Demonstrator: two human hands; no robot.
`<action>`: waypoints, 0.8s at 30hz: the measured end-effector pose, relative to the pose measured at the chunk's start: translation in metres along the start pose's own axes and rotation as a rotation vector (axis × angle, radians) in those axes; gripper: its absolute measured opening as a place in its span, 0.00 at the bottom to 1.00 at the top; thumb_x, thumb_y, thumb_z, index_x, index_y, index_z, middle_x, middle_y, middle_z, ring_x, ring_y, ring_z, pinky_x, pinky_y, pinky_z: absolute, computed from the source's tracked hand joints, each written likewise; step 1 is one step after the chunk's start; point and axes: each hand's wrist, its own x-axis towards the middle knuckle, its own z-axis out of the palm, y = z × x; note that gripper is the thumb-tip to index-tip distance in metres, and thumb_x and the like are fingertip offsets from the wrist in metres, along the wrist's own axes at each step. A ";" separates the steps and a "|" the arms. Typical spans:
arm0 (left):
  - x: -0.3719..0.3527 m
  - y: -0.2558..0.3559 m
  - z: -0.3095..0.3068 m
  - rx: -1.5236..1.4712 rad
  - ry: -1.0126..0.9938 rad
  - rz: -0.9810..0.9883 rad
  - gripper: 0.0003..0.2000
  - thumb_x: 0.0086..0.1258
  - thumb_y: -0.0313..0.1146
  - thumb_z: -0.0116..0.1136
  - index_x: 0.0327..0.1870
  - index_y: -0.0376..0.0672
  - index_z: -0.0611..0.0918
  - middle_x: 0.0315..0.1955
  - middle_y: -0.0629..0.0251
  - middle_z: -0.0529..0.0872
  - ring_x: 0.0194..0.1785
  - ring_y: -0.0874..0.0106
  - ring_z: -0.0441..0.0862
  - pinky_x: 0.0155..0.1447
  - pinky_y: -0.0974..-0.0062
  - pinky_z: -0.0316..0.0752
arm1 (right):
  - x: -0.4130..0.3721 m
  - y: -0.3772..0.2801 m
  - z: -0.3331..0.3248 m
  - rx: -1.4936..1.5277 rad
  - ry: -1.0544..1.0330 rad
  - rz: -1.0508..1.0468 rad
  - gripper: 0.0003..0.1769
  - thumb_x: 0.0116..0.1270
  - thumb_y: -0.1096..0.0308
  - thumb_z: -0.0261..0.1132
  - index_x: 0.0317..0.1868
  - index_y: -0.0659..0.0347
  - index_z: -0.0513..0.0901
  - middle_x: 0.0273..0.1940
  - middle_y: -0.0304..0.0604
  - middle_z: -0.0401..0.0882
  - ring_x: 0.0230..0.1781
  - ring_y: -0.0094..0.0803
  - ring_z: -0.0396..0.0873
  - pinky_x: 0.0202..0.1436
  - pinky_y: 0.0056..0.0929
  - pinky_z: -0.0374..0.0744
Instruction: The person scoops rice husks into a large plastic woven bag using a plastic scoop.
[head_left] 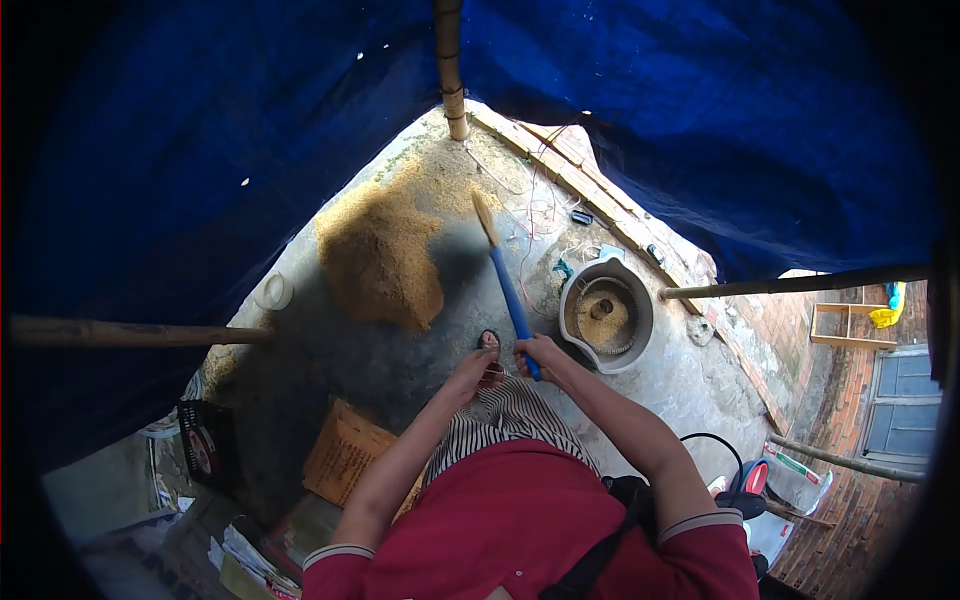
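A long tool with a blue handle (510, 295) and a pale, narrow head slants up and away from my right hand (538, 352), whose fingers wrap round the lower end of the handle. My left hand (478, 371) is just to the left, in front of my striped trousers, its fingers drawn together; what it holds, if anything, is too small to name. Beyond my hands a heap of golden grain or husks (385, 255) lies on the concrete floor. To the right stands a round grey tub (645, 325) with some grain inside.
A cardboard box (345, 455) and a black crate (208, 445) stand at the lower left. Bamboo poles (452, 65) hold up a blue tarp (700, 90). Loose wires and a wooden plank (570, 175) lie beyond the tub. A white ring (273, 292) sits left of the heap.
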 end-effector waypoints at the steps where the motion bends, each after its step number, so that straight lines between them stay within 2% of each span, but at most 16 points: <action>1: 0.007 0.000 -0.002 0.030 0.053 -0.004 0.12 0.68 0.37 0.45 0.46 0.39 0.73 0.30 0.65 0.77 0.30 0.74 0.78 0.33 0.77 0.75 | 0.020 -0.005 -0.013 0.005 -0.004 0.000 0.11 0.54 0.78 0.55 0.38 0.63 0.66 0.17 0.37 0.67 0.11 0.21 0.66 0.11 0.22 0.68; 3: 0.017 0.002 -0.005 0.064 0.109 -0.011 0.12 0.68 0.35 0.45 0.47 0.39 0.73 0.30 0.64 0.77 0.31 0.74 0.79 0.32 0.76 0.76 | 0.053 -0.018 -0.029 0.102 0.056 0.173 0.05 0.54 0.77 0.56 0.32 0.64 0.68 0.15 0.36 0.65 0.10 0.22 0.66 0.11 0.22 0.67; 4: 0.021 0.005 -0.007 0.045 0.123 -0.015 0.12 0.68 0.35 0.45 0.47 0.39 0.73 0.29 0.65 0.78 0.31 0.74 0.79 0.33 0.76 0.76 | 0.058 -0.024 -0.028 0.105 0.054 0.173 0.05 0.54 0.77 0.56 0.32 0.64 0.68 0.15 0.36 0.65 0.10 0.22 0.66 0.11 0.22 0.67; 6: 0.032 0.014 -0.008 0.026 0.142 -0.021 0.12 0.68 0.35 0.45 0.47 0.38 0.73 0.28 0.65 0.78 0.31 0.74 0.79 0.33 0.76 0.76 | 0.064 -0.029 -0.015 -0.259 0.165 0.160 0.04 0.55 0.76 0.56 0.27 0.64 0.69 0.13 0.35 0.64 0.10 0.22 0.66 0.10 0.22 0.66; 7: 0.037 0.020 -0.007 0.019 0.169 -0.022 0.13 0.68 0.36 0.46 0.46 0.38 0.73 0.29 0.64 0.78 0.31 0.74 0.79 0.33 0.76 0.76 | 0.067 -0.031 -0.007 -0.258 0.162 0.161 0.04 0.55 0.76 0.56 0.27 0.64 0.69 0.13 0.35 0.64 0.10 0.22 0.66 0.10 0.22 0.66; 9: 0.045 0.032 -0.004 0.011 0.196 -0.027 0.13 0.68 0.38 0.47 0.45 0.38 0.73 0.30 0.64 0.78 0.31 0.75 0.79 0.33 0.77 0.76 | 0.068 -0.039 0.004 -0.264 -0.027 0.133 0.06 0.55 0.76 0.56 0.34 0.66 0.70 0.15 0.37 0.66 0.10 0.23 0.66 0.10 0.21 0.66; 10: 0.049 0.042 -0.001 0.007 0.189 -0.011 0.14 0.67 0.40 0.47 0.45 0.38 0.73 0.30 0.64 0.78 0.31 0.75 0.79 0.32 0.77 0.75 | 0.065 -0.051 0.003 -0.265 -0.027 0.131 0.06 0.55 0.76 0.56 0.34 0.66 0.70 0.15 0.37 0.66 0.10 0.23 0.66 0.10 0.21 0.66; 12: 0.063 0.060 0.005 0.003 0.179 0.007 0.16 0.67 0.42 0.48 0.46 0.38 0.72 0.31 0.64 0.78 0.31 0.75 0.79 0.32 0.77 0.75 | 0.052 -0.074 -0.002 -0.260 -0.211 0.106 0.15 0.54 0.76 0.57 0.43 0.67 0.69 0.17 0.38 0.68 0.11 0.23 0.67 0.10 0.20 0.65; 13: 0.070 0.067 0.010 -0.031 0.206 0.053 0.17 0.66 0.44 0.49 0.46 0.38 0.71 0.32 0.64 0.78 0.31 0.75 0.79 0.32 0.78 0.74 | 0.047 -0.085 -0.006 -0.264 -0.210 0.104 0.15 0.54 0.76 0.57 0.43 0.67 0.69 0.17 0.38 0.68 0.11 0.23 0.67 0.10 0.20 0.65; 15: 0.085 0.079 0.019 -0.077 0.235 0.098 0.19 0.66 0.45 0.50 0.47 0.38 0.70 0.32 0.64 0.78 0.31 0.75 0.79 0.32 0.78 0.74 | 0.037 -0.105 -0.014 -0.248 -0.314 0.072 0.22 0.53 0.76 0.57 0.50 0.65 0.65 0.19 0.39 0.69 0.13 0.23 0.67 0.11 0.20 0.65; 19: 0.098 0.105 0.031 -0.075 0.227 0.153 0.18 0.66 0.42 0.51 0.50 0.39 0.68 0.33 0.63 0.78 0.33 0.74 0.79 0.33 0.77 0.74 | 0.018 -0.135 -0.016 -0.407 -0.277 -0.050 0.26 0.52 0.77 0.57 0.54 0.64 0.64 0.19 0.38 0.67 0.12 0.22 0.67 0.10 0.20 0.65; 21: 0.102 0.115 0.035 -0.047 0.217 0.167 0.18 0.66 0.40 0.51 0.51 0.39 0.68 0.34 0.62 0.78 0.34 0.73 0.79 0.34 0.77 0.74 | 0.025 -0.142 -0.020 -0.430 -0.158 -0.119 0.30 0.52 0.78 0.57 0.58 0.63 0.61 0.18 0.38 0.67 0.11 0.22 0.66 0.10 0.21 0.66; 24: 0.109 0.116 0.033 0.063 0.278 0.188 0.16 0.66 0.36 0.50 0.52 0.38 0.68 0.35 0.61 0.78 0.34 0.73 0.79 0.35 0.76 0.74 | 0.068 -0.155 -0.029 -0.375 -0.105 -0.127 0.27 0.52 0.77 0.57 0.55 0.64 0.62 0.18 0.39 0.68 0.11 0.23 0.66 0.10 0.24 0.67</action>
